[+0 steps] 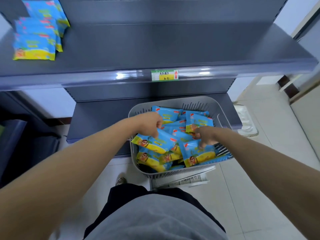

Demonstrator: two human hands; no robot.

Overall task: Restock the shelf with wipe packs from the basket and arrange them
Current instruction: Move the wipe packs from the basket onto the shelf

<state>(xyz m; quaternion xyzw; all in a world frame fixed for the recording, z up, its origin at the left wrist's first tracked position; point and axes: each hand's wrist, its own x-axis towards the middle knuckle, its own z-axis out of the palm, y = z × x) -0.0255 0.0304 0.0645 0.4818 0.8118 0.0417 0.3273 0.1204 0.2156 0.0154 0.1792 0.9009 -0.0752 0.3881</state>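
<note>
A grey plastic basket [195,101] on the floor holds several blue and yellow wipe packs. My left hand [149,123] pinches the top edge of one wipe pack [155,142] at the basket's left side. My right hand [206,136] closes its fingers on another wipe pack [199,154] at the front right of the basket. Three wipe packs [37,32] stand in a row at the far left of the dark grey shelf [155,49], one behind another.
A price tag [164,75] sits on the shelf's front rail. A lower shelf [97,116] runs behind the basket. A white tray [245,120] lies on the tiled floor at right. A dark shelf unit [20,135] stands at left.
</note>
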